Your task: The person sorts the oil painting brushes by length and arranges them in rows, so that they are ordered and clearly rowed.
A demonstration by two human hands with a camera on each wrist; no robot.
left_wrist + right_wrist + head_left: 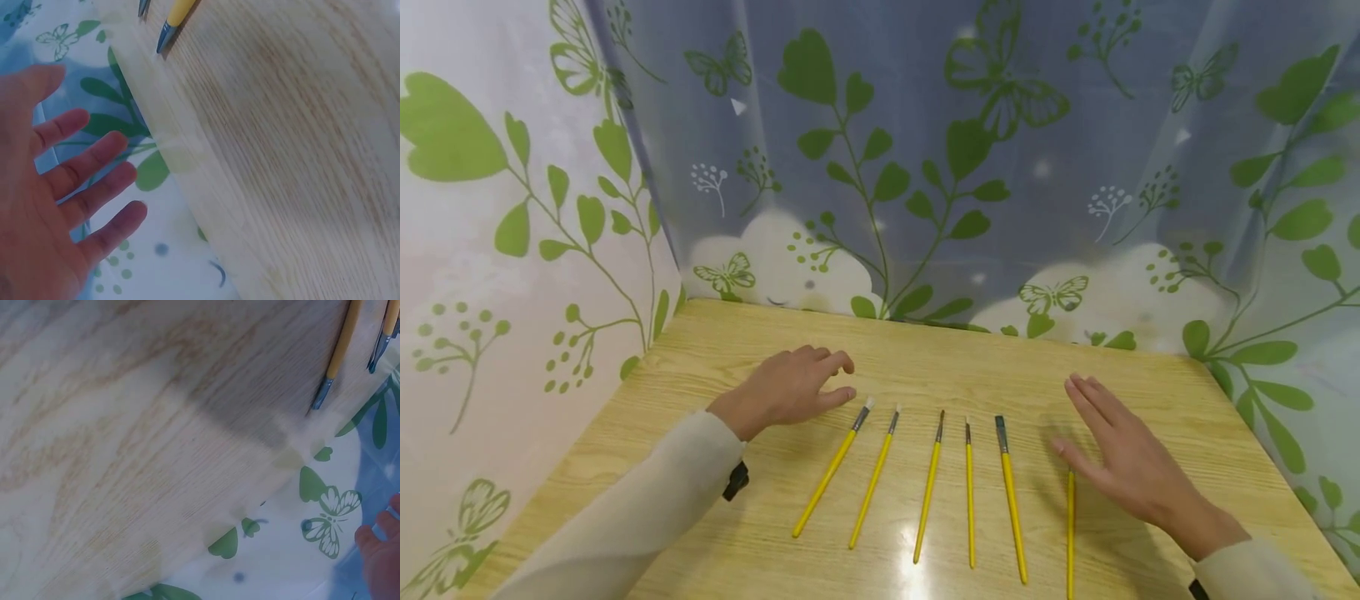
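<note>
Several yellow-handled paintbrushes lie spread in a row on the wooden table, bristles pointing away from me. My left hand (793, 387) hovers beside the tip of the leftmost paintbrush (831, 475), holding nothing. In the left wrist view its fingers are spread and loosely bent. Over the rightmost paintbrush (1071, 533) is my right hand (1131, 458), fingers extended and grasping nothing; it hides that brush's bristle end. Between the hands lie a slim paintbrush (874, 483), one with a brown tip (929, 492), a thin one (970, 500) and a flat dark-bristled one (1011, 500).
The pale wooden table (700, 350) meets a blue curtain (917, 167) with green leaves and butterflies at its back edge. Similar printed cloth (475, 250) hangs along the left and right sides.
</note>
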